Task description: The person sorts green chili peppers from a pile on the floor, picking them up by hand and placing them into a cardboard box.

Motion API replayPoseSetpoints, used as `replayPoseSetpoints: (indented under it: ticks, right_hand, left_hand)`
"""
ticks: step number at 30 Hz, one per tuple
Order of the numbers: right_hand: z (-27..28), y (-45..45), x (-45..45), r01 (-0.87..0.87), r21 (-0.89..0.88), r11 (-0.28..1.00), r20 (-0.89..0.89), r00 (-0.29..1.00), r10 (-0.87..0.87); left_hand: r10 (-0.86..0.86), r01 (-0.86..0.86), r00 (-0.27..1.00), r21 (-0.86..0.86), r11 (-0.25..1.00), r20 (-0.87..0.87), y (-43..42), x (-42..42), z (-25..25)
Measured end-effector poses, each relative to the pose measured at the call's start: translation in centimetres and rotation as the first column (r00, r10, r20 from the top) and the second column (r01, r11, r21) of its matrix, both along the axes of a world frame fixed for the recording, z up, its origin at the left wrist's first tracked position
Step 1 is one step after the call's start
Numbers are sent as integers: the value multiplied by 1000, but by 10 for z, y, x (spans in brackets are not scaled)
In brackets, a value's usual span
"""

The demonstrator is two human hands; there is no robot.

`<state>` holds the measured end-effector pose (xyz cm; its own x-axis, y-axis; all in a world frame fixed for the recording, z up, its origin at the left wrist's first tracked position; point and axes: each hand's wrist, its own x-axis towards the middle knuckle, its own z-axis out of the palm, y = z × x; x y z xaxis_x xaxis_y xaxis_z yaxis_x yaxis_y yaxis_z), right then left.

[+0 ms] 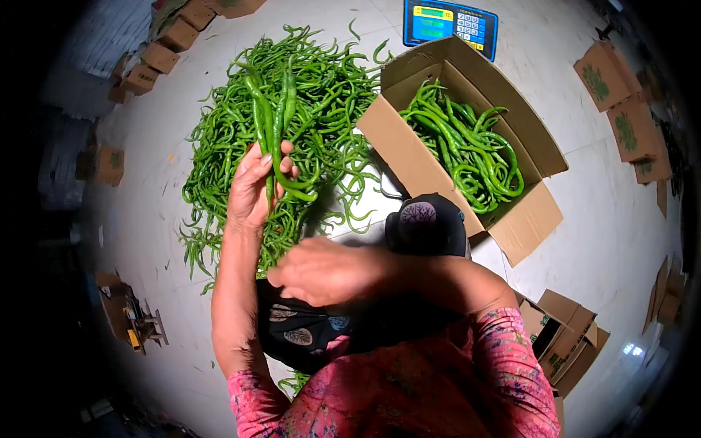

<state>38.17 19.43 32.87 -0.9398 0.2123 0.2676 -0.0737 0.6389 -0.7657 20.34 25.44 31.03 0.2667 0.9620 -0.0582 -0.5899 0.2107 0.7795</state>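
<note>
a: sample?
b: peppers (pixel 272 124), green, long and slender, glossy, thin stems. a few in the left hand (pixel 257 182), upper parts fairly straight; one curls to the right at its lower end.
a: state of that hand?
b: fingers closed round their lower part, thumb across the front. held above the near side of the pile (pixel 219 139).
a: the other?
b: right hand (pixel 321 271), motion-blurred, fingers curled, over the dark trousers (pixel 292 332). cannot tell whether it has hold of anything.
a: pile and box (pixel 526 124)?
b: pile: a broad tangle of similar green pods, many curved or hooked. box: brown cardboard, flaps open, set at a slant right of the pile; more pods (pixel 467 150) inside, lying roughly lengthwise.
a: writing?
b: blue scale (pixel 450 28) beyond the box: lit green display, number keys; readout too small to read. cartons (pixel 606 77) at right bear a green plant print. dark print on others, not legible.
a: surface, room?
b: pale floor (pixel 161 241), seams between large slabs, small green scraps scattered. more cartons along both sides; a small stool-like thing (pixel 148 327) at left, form unclear. edges of the view dark.
</note>
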Motion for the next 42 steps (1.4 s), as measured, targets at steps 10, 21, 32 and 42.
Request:
replayPoseSetpoints:
  ticks: [10,21,32,42]
  right_hand:
    - [-62,-39,13,511,817,268,-430,849,-307]
    - [-69,-35,11,639,626,447,-577,765,-287]
    - [-54,-21,16,559,550,621,-549,802,-236]
    - [2,40,31,364,116,924,-105,930,-353]
  left_hand:
    - [-93,185,796,93,978,-598,37,93,59]
    - [421,703,334,520,485,-844,57,214,15]
    - [-69,234,255,-7,972,-965,14,9,-21]
    - [-107,74,-193,-124,990,-975,-95,-176,-133]
